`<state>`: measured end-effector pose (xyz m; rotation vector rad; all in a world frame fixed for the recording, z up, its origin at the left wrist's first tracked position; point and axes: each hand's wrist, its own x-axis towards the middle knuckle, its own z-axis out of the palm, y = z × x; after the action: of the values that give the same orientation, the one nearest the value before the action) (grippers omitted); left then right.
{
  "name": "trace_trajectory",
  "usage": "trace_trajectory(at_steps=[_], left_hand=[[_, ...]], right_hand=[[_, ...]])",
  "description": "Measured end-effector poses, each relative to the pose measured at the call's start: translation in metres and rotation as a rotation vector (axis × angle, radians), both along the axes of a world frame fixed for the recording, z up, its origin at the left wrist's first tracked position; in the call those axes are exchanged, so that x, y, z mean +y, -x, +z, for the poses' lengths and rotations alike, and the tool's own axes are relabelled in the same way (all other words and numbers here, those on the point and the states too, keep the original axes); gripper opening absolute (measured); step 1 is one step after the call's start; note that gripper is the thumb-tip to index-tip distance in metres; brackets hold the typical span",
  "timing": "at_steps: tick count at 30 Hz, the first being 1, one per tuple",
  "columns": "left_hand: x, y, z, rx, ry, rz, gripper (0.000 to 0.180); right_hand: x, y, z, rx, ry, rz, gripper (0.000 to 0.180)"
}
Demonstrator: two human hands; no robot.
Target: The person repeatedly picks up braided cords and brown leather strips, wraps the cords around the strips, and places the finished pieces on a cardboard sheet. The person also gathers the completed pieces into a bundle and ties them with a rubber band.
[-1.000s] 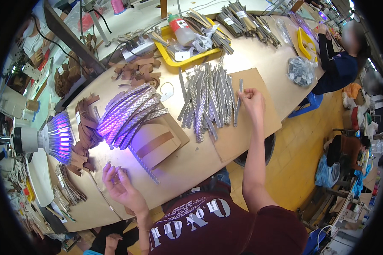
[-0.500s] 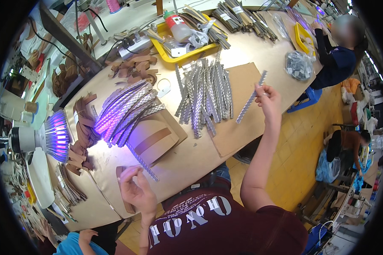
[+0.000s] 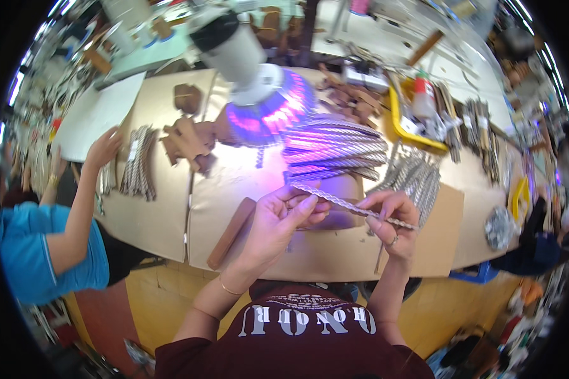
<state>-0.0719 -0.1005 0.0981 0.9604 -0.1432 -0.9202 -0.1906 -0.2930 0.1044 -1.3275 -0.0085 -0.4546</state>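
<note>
A long silvery braided strip (image 3: 348, 203) is stretched between both my hands above the tan worktable (image 3: 164, 221). My left hand (image 3: 283, 218) pinches its left end. Its right part is gripped by my right hand (image 3: 392, 222). Just behind the strip lies a fanned heap of similar braided strips (image 3: 335, 148), lit violet by a round lamp (image 3: 269, 107) on a white housing. More strips (image 3: 417, 177) are piled to the right of my right hand.
A brown flat bar (image 3: 231, 232) lies on the table left of my left hand. A person in a blue top at the left reaches a hand (image 3: 104, 146) toward a bundle of strips (image 3: 138, 163). A yellow tray (image 3: 417, 120) of tools stands at the back right.
My view has swung left and closer to the lamp. My right hand brought a strip from the right pile to the middle, and my left hand now grips its other end.
</note>
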Motion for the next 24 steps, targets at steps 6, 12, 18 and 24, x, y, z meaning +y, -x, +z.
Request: trace_trajectory(at_steps=[6,12,18,24], left_hand=[[0.003,-0.021,-0.011,0.038,0.043,0.073,0.020],[-0.004,-0.024,-0.017,0.079,0.038,0.162,0.017],[0.015,-0.024,-0.028,-0.017,0.008,0.247,0.012],[0.057,-0.001,-0.028,0.021,-0.010,-0.103,0.016]], right_hand=[[-0.004,-0.021,0.008,0.174,0.235,0.002,0.018],[-0.001,-0.023,0.004,0.233,-0.048,-0.146,0.032],[0.019,-0.039,0.001,0.273,-0.227,-0.252,0.025],[0.042,-0.067,0.013,0.382,-0.074,-0.199,0.017]])
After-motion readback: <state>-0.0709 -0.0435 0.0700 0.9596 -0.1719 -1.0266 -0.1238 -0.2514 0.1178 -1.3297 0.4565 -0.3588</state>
